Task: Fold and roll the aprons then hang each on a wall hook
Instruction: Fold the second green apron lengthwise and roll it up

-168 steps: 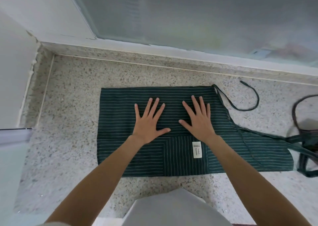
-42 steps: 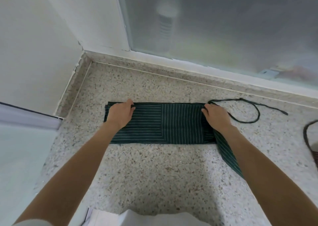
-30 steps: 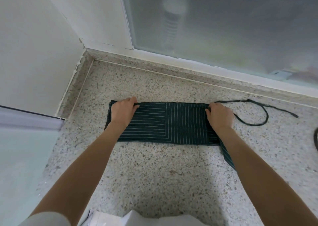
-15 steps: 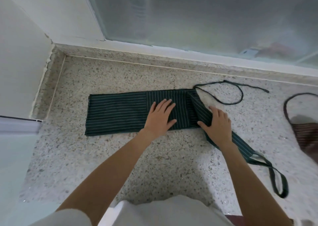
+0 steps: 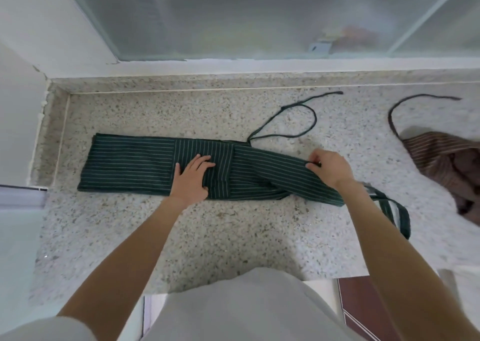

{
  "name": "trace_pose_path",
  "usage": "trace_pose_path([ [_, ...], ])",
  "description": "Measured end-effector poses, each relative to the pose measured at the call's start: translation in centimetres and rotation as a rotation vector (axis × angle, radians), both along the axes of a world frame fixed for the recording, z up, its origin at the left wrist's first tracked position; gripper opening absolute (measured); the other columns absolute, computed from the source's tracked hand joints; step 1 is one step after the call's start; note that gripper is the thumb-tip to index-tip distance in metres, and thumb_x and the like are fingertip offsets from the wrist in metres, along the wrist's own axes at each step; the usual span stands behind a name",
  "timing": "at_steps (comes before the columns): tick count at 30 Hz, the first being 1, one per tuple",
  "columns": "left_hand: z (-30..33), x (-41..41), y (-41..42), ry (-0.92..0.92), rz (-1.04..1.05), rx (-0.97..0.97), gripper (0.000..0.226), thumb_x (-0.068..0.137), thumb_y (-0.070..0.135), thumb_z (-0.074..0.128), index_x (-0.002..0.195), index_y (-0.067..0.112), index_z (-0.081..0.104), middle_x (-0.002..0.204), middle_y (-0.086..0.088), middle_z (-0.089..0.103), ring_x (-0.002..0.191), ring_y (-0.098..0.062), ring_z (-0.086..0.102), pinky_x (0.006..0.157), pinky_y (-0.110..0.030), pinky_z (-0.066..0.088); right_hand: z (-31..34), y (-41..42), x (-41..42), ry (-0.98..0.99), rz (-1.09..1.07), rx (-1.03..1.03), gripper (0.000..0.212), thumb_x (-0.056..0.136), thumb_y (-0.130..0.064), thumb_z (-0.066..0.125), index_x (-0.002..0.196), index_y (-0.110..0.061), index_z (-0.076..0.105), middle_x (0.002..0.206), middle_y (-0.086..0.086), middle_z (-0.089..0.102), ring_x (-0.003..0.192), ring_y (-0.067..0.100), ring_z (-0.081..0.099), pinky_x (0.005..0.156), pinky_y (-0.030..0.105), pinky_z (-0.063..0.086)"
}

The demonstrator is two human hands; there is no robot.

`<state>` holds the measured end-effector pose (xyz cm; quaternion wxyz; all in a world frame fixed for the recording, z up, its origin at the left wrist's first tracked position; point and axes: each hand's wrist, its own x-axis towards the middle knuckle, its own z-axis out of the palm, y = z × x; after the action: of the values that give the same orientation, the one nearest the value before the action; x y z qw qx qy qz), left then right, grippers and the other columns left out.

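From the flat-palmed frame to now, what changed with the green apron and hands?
The green striped apron has been folded into a narrow band. The left hand moved to press its middle; the right hand now pinches the bib edge. The brown apron stays at the right.

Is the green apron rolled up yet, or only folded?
Only folded. The green apron lies as a flat strip on the counter, no roll started; the left hand presses it flat.

I see a speckled stone worktop (image 5: 233,236) carrying a dark green striped apron (image 5: 130,164) folded into a long band, its thin tie (image 5: 309,122) looped behind, and a crumpled brown striped apron (image 5: 446,159) at the right edge.
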<state>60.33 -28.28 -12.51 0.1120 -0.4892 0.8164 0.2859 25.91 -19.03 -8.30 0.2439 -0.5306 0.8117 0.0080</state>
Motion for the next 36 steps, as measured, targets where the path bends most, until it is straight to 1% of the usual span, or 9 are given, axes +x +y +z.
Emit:
trace_pose_path([
  [4, -0.1, -1.3, 1.0, 0.048, -0.005, -0.200, 0.051, 0.084, 0.027, 0.060, 0.132, 0.024, 0.044, 0.147, 0.007, 0.032, 0.142, -0.014, 0.017, 0.115, -0.052, 0.004, -1.2, 0.4, -1.8, 0.144, -0.121, -0.168, 0.026, 0.094, -0.026, 0.051, 0.112, -0.009, 0.058, 0.112, 0.016, 0.061, 0.106, 0.035, 0.050, 0.088, 0.044, 0.042],
  [7, -0.4, -3.4, 1.7, 0.142, -0.098, -0.313, 0.051, 0.087, 0.043, 0.056, 0.132, 0.020, 0.047, 0.145, 0.002, 0.039, 0.139, -0.018, 0.026, 0.116, -0.049, 0.009, -1.7, 3.1, -1.7, 0.166, -0.406, -0.228, 0.049, 0.095, -0.041, 0.046, 0.128, -0.005, 0.050, 0.127, 0.021, 0.054, 0.120, 0.039, 0.043, 0.100, 0.049, 0.032],
  [13, -1.2, -7.4, 1.4, -0.023, -0.200, -0.170, 0.087, 0.081, 0.071, 0.043, 0.148, 0.023, 0.017, 0.158, 0.001, 0.003, 0.145, -0.019, -0.002, 0.112, -0.056, -0.001, -3.5, 7.9, -1.3, 0.122, -0.673, -0.052, 0.070, 0.092, -0.059, 0.037, 0.123, 0.001, 0.053, 0.129, 0.023, 0.052, 0.125, 0.038, 0.037, 0.104, 0.048, 0.026],
  [17, -1.6, -7.7, 1.5, -0.116, -0.233, -0.144, 0.098, 0.076, 0.078, 0.038, 0.149, 0.025, 0.000, 0.157, 0.003, -0.013, 0.144, -0.018, -0.013, 0.110, -0.060, -0.003, -3.9, 8.0, -1.8, 0.053, -0.538, -0.277, 0.044, 0.092, -0.041, 0.047, 0.102, -0.001, 0.062, 0.108, 0.020, 0.062, 0.106, 0.037, 0.048, 0.089, 0.043, 0.036],
  [21, -1.6, -7.7, 1.6, -0.126, -0.239, -0.143, 0.102, 0.074, 0.080, 0.038, 0.149, 0.026, -0.003, 0.157, 0.003, -0.015, 0.143, -0.018, -0.015, 0.111, -0.061, -0.002, -2.7, 6.7, -2.8, -0.061, -0.474, -0.362, 0.026, 0.099, -0.027, 0.041, 0.104, -0.002, 0.048, 0.078, 0.015, 0.060, 0.064, 0.030, 0.052, 0.049, 0.031, 0.031],
  [23, -1.7, -7.5, 1.6, -0.134, -0.248, -0.150, 0.104, 0.071, 0.082, 0.034, 0.149, 0.026, -0.006, 0.156, 0.003, -0.015, 0.143, -0.018, -0.015, 0.110, -0.062, -0.002, -2.7, 6.0, -3.6, 0.069, -0.405, -0.300, 0.028, 0.100, -0.030, 0.039, 0.108, -0.005, 0.048, 0.074, 0.015, 0.062, 0.059, 0.030, 0.051, 0.049, 0.032, 0.030],
  [28, -1.8, -7.4, 1.5, -0.128, -0.284, -0.141, 0.101, 0.064, 0.087, 0.027, 0.143, 0.042, -0.015, 0.155, 0.002, -0.021, 0.142, -0.022, -0.020, 0.107, -0.065, -0.003, -4.6, 5.0, -4.4, 0.277, -0.317, -0.088, 0.031, 0.100, -0.037, 0.035, 0.110, -0.010, 0.047, 0.085, 0.013, 0.064, 0.075, 0.033, 0.061, 0.056, 0.033, 0.036],
  [32, -2.1, -7.8, 1.7, -0.158, -0.297, -0.157, 0.099, 0.063, 0.089, 0.027, 0.140, 0.047, -0.018, 0.153, -0.001, -0.027, 0.140, -0.025, -0.025, 0.105, -0.067, -0.006, -6.3, 5.2, -4.7, 0.288, -0.299, -0.163, 0.036, 0.098, -0.038, 0.042, 0.107, -0.005, 0.053, 0.104, 0.016, 0.061, 0.093, 0.035, 0.054, 0.071, 0.042, 0.041],
  [36, -2.1, -8.5, 1.5, -0.193, -0.308, -0.158, 0.107, 0.063, 0.089, 0.035, 0.142, 0.041, -0.021, 0.151, -0.001, -0.030, 0.139, -0.025, -0.028, 0.101, -0.065, -0.017, -6.3, 5.4, -5.2, 0.331, -0.362, -0.257, 0.047, 0.094, -0.046, 0.042, 0.103, -0.001, 0.053, 0.102, 0.020, 0.057, 0.092, 0.036, 0.051, 0.078, 0.045, 0.042],
])
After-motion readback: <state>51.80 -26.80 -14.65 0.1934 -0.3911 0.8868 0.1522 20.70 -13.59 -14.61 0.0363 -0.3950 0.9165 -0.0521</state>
